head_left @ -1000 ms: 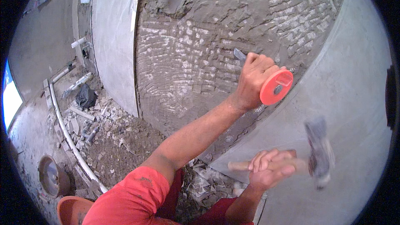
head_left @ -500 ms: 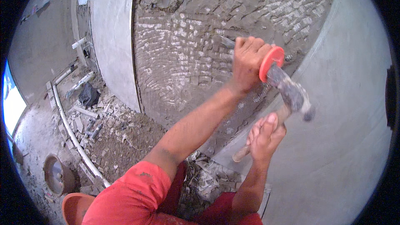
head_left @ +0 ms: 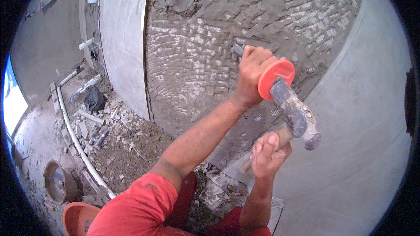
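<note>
left hand [head_left: 255, 73] is clamped round a chisel [head_left: 238, 49] with an orange guard [head_left: 265, 86], blade at the rough grey wall [head_left: 188, 61]. right hand [head_left: 267, 156] is wrapped round a hammer [head_left: 295, 117] that's right up at the guard.

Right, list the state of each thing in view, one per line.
Left hand: closed around the chisel.
Chisel: held slanted, blade toward the rough wall.
Orange guard: round, beside the left hand.
Right hand: closed around the hammer's handle.
Hammer: head at the chisel's guarded end; contact unclear.
Rough wall: grooved, chipped.
Black plastic: crumpled.
Rubble: broken, scattered.
</note>
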`<control>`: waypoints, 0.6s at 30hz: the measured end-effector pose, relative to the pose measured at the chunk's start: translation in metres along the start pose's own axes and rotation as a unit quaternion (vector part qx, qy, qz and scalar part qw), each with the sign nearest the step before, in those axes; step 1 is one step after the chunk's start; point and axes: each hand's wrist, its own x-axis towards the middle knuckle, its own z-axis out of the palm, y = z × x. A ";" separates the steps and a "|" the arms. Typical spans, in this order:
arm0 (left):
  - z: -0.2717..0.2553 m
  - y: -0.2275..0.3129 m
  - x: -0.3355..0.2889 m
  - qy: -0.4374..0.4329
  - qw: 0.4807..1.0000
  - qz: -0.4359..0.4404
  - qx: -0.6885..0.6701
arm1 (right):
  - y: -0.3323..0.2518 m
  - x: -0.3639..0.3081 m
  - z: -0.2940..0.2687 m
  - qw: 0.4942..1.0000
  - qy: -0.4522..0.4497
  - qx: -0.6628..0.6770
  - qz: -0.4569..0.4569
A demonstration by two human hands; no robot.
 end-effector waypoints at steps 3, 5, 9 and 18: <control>-0.004 -0.005 -0.003 -0.012 1.000 0.004 0.010 | 0.015 -0.024 -0.011 0.998 -0.035 -0.039 0.038; -0.004 -0.001 -0.004 -0.017 1.000 -0.004 0.007 | 0.012 -0.024 -0.004 0.999 0.011 -0.030 -0.038; -0.003 -0.006 -0.004 -0.030 0.999 0.013 -0.003 | 0.015 -0.008 0.021 0.993 0.003 0.089 0.082; -0.010 -0.001 0.008 -0.069 0.996 0.047 -0.034 | 0.000 -0.041 -0.019 0.911 0.198 0.312 0.183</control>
